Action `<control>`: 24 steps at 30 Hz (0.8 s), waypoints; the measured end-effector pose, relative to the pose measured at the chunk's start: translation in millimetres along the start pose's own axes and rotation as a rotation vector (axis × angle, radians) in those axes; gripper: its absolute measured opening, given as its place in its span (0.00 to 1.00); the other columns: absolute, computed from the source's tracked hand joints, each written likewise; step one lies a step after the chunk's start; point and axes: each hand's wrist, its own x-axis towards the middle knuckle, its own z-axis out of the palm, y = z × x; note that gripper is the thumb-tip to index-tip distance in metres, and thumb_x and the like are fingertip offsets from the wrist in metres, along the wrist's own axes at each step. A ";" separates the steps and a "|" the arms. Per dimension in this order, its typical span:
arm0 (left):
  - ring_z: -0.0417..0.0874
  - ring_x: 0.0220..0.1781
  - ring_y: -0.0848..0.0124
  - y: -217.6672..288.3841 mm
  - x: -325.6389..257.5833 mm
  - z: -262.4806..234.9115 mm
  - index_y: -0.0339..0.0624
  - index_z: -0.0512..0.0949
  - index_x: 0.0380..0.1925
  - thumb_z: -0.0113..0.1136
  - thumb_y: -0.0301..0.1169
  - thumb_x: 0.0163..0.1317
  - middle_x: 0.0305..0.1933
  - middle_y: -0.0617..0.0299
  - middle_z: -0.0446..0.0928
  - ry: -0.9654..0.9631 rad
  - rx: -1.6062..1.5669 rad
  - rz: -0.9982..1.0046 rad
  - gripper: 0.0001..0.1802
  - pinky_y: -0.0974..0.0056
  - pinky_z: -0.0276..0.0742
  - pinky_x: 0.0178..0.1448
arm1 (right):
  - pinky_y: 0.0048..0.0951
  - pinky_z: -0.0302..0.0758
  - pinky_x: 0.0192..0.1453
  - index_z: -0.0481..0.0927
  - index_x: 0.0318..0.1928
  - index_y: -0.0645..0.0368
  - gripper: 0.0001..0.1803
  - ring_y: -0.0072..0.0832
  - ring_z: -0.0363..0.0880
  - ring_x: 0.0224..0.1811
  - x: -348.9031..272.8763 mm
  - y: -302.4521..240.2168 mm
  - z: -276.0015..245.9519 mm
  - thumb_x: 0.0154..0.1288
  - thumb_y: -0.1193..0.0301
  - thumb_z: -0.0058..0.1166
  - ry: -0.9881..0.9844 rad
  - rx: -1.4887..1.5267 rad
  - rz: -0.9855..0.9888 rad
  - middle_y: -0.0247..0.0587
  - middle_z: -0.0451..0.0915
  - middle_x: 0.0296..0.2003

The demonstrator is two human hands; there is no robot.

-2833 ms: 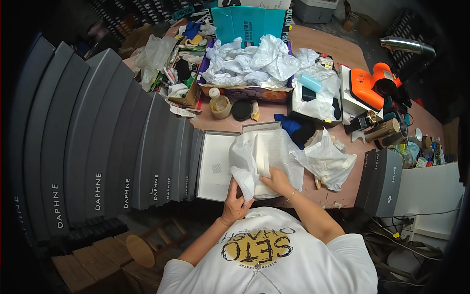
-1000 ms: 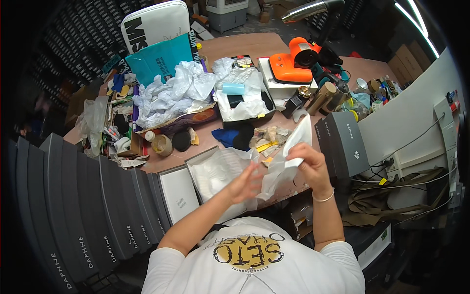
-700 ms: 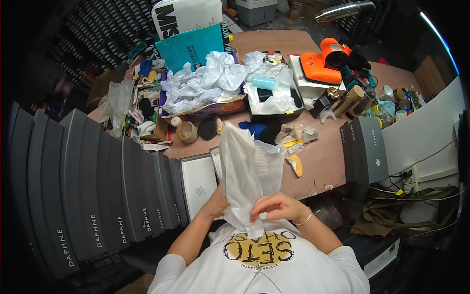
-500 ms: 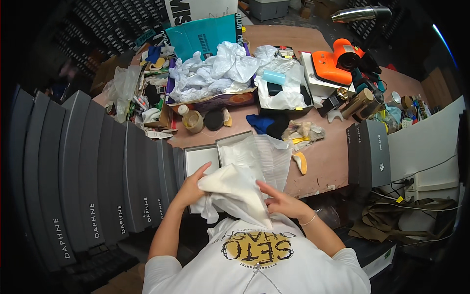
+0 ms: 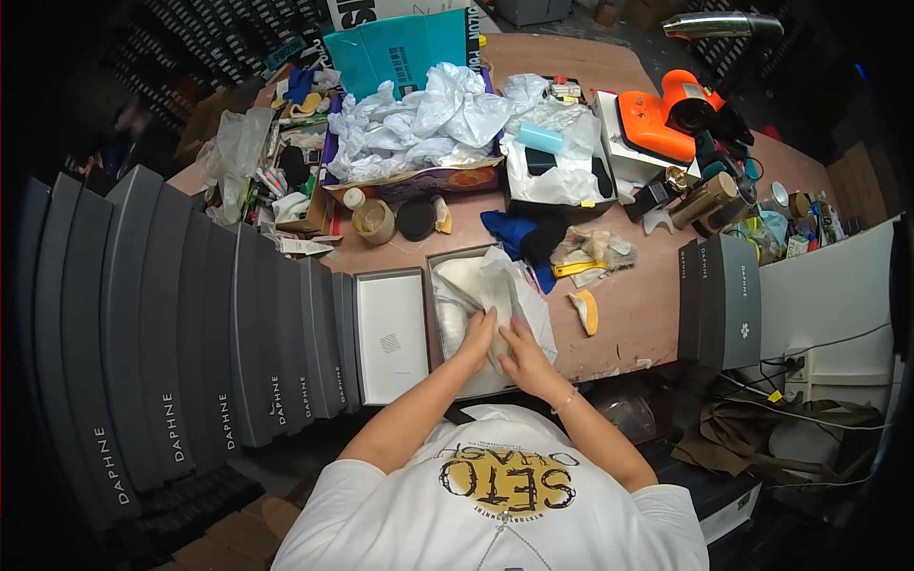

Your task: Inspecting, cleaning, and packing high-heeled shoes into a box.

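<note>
Paper [image 5: 495, 295] in box [image 5: 440, 276], lid [image 5: 390, 333] left.

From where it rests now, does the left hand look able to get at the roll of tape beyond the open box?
Probably yes: the left hand lies flat on white paper in the open box, and bare tabletop separates the box from the roll of tape.

**Colours on the table**

The tissue paper [image 5: 495, 285] is white. The box lid [image 5: 390, 333] at nine o'clock is white inside. The boxes [image 5: 190, 324] are dark grey. An orange tool [image 5: 666, 119] sits at two o'clock. The table [image 5: 638, 305] is reddish brown.
</note>
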 end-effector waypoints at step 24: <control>0.78 0.31 0.75 68.5 -192.3 -96.9 0.32 0.77 0.37 0.56 0.29 0.66 0.30 0.60 0.79 0.228 0.580 0.586 0.09 0.67 0.74 0.35 | 0.49 0.50 0.74 0.56 0.70 0.58 0.44 0.53 0.51 0.72 29.0 24.0 58.3 0.59 0.53 0.60 -0.300 -0.382 -0.351 0.64 0.51 0.69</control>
